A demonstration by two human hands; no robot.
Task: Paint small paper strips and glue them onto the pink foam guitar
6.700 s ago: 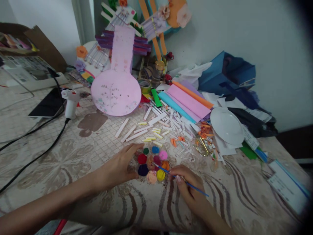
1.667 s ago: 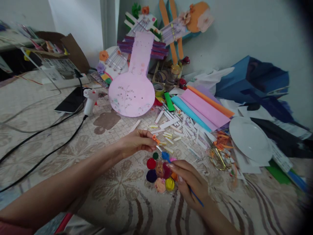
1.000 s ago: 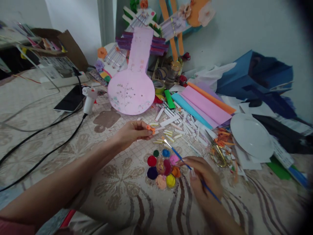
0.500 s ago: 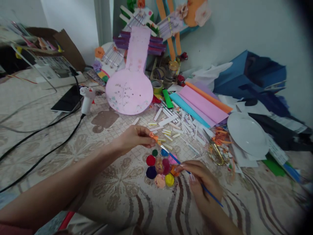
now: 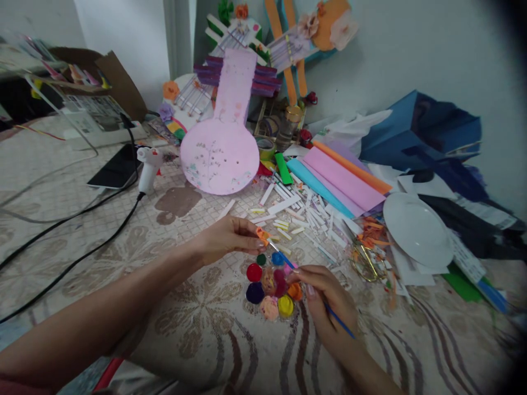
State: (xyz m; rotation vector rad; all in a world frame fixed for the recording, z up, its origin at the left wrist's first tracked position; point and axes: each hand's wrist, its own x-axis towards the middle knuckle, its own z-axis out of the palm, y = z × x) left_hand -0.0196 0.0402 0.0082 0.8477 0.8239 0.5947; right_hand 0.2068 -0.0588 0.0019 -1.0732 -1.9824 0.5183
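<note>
Between the thumb and fingers of my left hand (image 5: 230,237) is a small crumpled orange piece (image 5: 262,235), possibly a paper flower. My right hand (image 5: 329,302) grips a blue paintbrush (image 5: 284,259) partway along its handle, which slants down to the right. The bristle end touches or nearly touches the orange piece. Just below both hands lies a round paint palette (image 5: 268,280) with several coloured wells, among them red paint (image 5: 254,272), dark blue paint (image 5: 254,293), yellow paint (image 5: 285,305) and orange paint (image 5: 295,291).
A pink banjo-shaped board (image 5: 220,156) leans at the back. Paper strips (image 5: 308,211) litter the middle, beside coloured paper sheets (image 5: 337,181). To the right are gold scissors (image 5: 369,262) and a white plate (image 5: 416,227). On the left stand a glue gun (image 5: 148,170) with its cord and a dark tablet (image 5: 114,167).
My right hand has moved slightly left and up, bringing the brush tip to the orange piece. My left hand still holds that piece, almost in the same spot.
</note>
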